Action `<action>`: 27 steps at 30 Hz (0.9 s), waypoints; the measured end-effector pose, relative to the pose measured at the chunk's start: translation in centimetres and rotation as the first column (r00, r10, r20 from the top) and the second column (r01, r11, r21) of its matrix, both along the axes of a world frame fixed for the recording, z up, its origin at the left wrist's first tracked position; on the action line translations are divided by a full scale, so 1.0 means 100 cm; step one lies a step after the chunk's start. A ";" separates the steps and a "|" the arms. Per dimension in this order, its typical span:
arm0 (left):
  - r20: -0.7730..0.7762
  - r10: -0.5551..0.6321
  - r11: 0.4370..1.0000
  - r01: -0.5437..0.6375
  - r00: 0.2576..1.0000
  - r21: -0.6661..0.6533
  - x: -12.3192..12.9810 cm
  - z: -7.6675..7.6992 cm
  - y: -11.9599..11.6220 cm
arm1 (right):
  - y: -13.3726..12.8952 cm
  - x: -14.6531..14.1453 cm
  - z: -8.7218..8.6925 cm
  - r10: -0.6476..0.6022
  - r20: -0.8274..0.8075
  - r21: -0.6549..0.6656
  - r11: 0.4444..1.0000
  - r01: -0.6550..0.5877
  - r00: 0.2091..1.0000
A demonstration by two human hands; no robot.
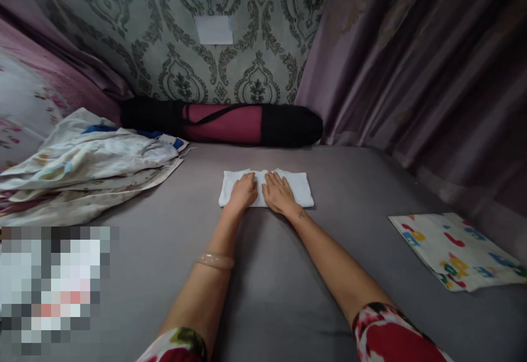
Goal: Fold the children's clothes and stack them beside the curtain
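Note:
A white folded cloth [302, 187] lies flat as a wide rectangle on the grey sheet [263, 252]. On its left half rests my left hand [246, 189], palm down, its fingers lying on the fabric and pointing away from me. My right hand [279, 191] presses flat just right of the cloth's middle, with its fingers somewhat spread. A narrow strip of white shows between the two hands. Neither hand grips anything.
Rumpled pale cloths [111, 156] are heaped at the left. Against the patterned wall lies a long black and maroon bag [224, 123]. At the right is a folded cloth with colourful prints [461, 247], near the purple curtain [370, 49].

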State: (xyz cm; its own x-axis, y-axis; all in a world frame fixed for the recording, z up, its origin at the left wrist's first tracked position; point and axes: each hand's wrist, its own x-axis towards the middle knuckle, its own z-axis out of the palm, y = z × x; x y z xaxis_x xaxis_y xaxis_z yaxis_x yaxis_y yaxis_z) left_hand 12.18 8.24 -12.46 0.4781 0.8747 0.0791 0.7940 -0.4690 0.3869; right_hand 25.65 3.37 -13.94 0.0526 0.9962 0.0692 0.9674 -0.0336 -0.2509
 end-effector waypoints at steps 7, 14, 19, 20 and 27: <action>-0.105 0.089 0.996 -0.085 0.991 0.036 -0.001 -0.009 0.000 | -0.005 0.021 -0.002 -0.111 -0.011 0.039 0.993 0.111 0.994; -0.167 0.193 0.980 -0.180 0.967 0.090 -0.001 -0.026 0.001 | -0.004 0.030 -0.005 -0.164 -0.035 -0.034 0.986 0.163 0.986; -0.176 0.252 0.967 -0.242 0.952 0.079 0.000 -0.022 -0.001 | -0.004 0.047 -0.007 -0.238 0.017 -0.005 0.971 0.238 0.971; -0.178 0.253 0.967 -0.243 0.951 0.075 0.001 -0.021 -0.002 | -0.004 0.051 -0.008 -0.231 0.027 -0.005 0.973 0.232 0.972; -0.208 0.240 0.971 -0.237 0.948 0.041 0.002 -0.022 0.002 | -0.004 0.072 -0.013 -0.175 0.006 0.021 0.984 0.175 0.985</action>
State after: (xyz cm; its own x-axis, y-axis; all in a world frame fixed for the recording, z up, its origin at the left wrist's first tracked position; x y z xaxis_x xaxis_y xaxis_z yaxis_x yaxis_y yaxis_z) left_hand 12.42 8.44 -14.68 0.2628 0.9647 0.0138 0.9459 -0.2605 0.1936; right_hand 32.81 2.94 -15.23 0.2249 0.9702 0.0905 0.9492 -0.1972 -0.2454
